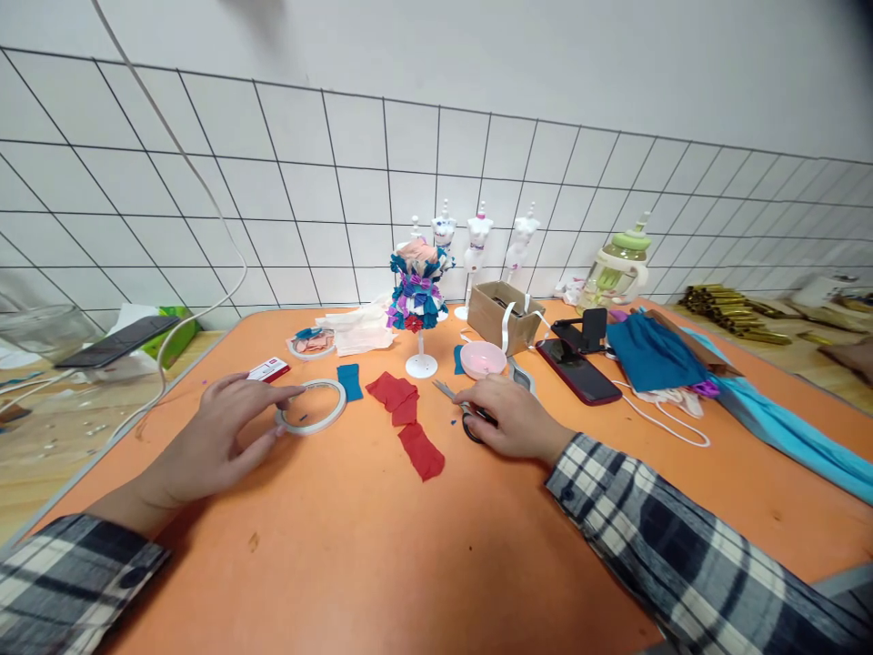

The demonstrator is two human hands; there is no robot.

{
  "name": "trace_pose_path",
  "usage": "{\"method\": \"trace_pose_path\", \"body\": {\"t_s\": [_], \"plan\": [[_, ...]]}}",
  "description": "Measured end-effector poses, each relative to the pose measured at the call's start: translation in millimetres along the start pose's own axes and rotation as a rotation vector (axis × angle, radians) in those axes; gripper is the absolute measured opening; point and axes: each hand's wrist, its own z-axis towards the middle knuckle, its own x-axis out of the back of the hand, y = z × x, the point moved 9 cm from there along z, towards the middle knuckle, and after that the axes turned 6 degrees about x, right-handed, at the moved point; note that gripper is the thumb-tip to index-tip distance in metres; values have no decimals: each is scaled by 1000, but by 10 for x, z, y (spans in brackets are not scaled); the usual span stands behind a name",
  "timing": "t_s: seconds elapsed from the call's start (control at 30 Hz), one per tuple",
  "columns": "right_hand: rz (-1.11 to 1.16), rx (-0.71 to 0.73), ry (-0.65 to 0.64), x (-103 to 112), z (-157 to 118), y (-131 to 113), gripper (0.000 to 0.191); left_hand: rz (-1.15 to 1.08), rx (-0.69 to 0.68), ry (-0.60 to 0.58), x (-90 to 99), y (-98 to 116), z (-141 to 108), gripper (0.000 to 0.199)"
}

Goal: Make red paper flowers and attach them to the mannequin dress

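Observation:
My left hand (228, 432) holds the left rim of a white roll of double-sided tape (334, 418) between thumb and fingers, low over the orange table. My right hand (511, 414) is closed over the black handles of a pair of scissors (446, 391), whose blades point to the upper left. Between the hands lie crumpled red fabric pieces (421, 452) and a blue fabric strip (350, 382). Behind them a small dress form (417, 289) stands upright on a white base, covered in blue, purple, red and peach ruffles.
Several white mini dress forms (479, 238) stand at the back beside a cardboard box (501, 317). A pink bowl (484, 359), a phone (578, 371) and blue cloth (655, 350) lie to the right. A green-lidded bottle (614, 270) stands behind. White cloth (358, 327) is at the back left.

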Motion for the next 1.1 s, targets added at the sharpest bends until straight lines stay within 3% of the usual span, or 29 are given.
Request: {"method": "trace_pose_path", "body": {"t_s": [0.13, 0.3, 0.4, 0.47, 0.53, 0.6, 0.67, 0.77, 0.93, 1.1], "plan": [[146, 29, -167, -174, 13, -235, 30, -33, -220, 56, 54, 447, -8, 46], [122, 135, -256, -274, 18, -448, 13, -43, -400, 28, -47, 1069, -65, 36], [97, 169, -245, -300, 24, -509, 15, -173, -416, -75, -227, 1455, -55, 36], [85, 197, -209, -290, 36, -562, 14, -225, -346, -177, -422, 1609, -12, 40], [67, 215, -146, -247, 54, -617, 14, -255, -169, -193, -553, 1573, 67, 39], [53, 236, -83, -197, 69, -681, 19, -250, -120, -273, -682, 1551, 77, 40], [48, 280, -84, -208, 70, -760, 25, -228, -122, -379, -772, 1512, 47, 43], [41, 336, -203, -338, 38, -840, 29, -193, -105, -456, -787, 1414, 11, 44], [42, 361, -289, -423, -35, -859, 22, -157, -124, -472, -755, 1379, 5, 38], [52, 290, -242, -373, 3, -835, 21, -154, -159, -433, -757, 1394, -14, 40]]}}
